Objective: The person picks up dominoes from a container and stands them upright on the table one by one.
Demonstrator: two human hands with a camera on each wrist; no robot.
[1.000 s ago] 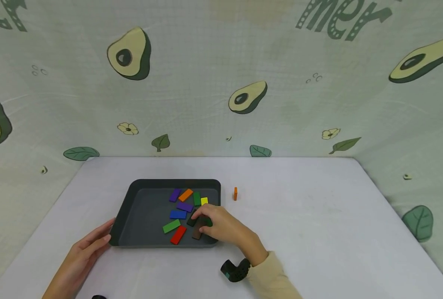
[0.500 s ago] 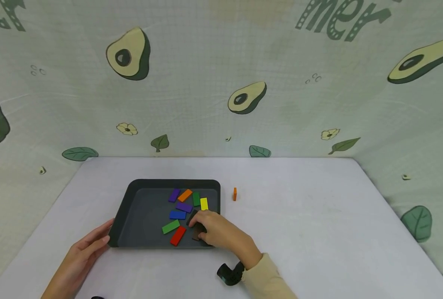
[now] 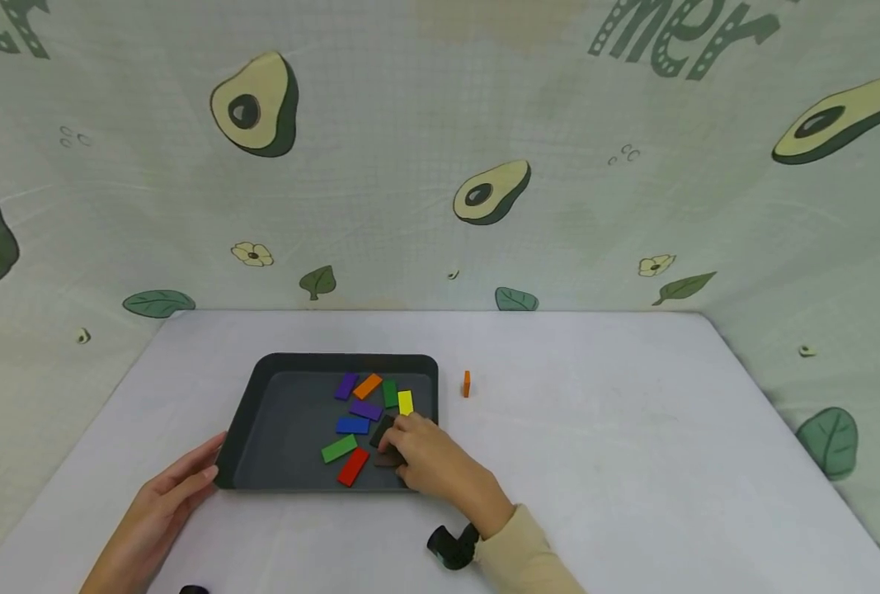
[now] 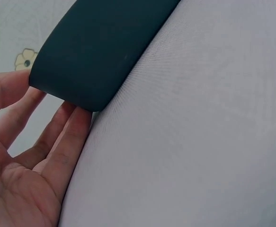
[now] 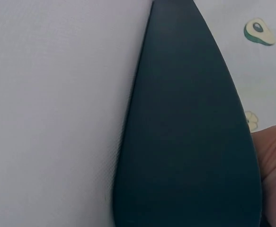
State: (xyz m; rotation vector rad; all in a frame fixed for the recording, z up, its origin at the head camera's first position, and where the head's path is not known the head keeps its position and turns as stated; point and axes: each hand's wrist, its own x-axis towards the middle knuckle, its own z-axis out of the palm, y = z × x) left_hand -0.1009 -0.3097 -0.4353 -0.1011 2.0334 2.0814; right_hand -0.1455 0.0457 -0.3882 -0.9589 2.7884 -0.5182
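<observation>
A dark grey tray [image 3: 284,437] lies on the table with several flat coloured blocks in it. My left hand [image 3: 163,503] holds its near left corner; in the left wrist view the thumb is at the rim and the fingertips sit low against the wall. Over the tray's right side, my right hand [image 3: 435,458] pinches a brown block [image 3: 389,460], partly hidden by the fingers. Just beyond those fingers are a black block [image 3: 382,431] and a yellow block [image 3: 406,402]. A red block [image 3: 354,468] and a light green block [image 3: 339,449] lie to the left.
An orange block [image 3: 467,384] stands on the white table [image 3: 632,445] right of the tray. Farther back in the tray lie a blue block [image 3: 353,426], purple blocks, an orange one and a dark green one. A patterned cloth [image 3: 380,124] hangs behind.
My right hand has drawn slightly nearer and left, and the brown block beneath its fingers has turned from slanted to nearly crosswise. The yellow block has come into fuller view. My left hand stays put.
</observation>
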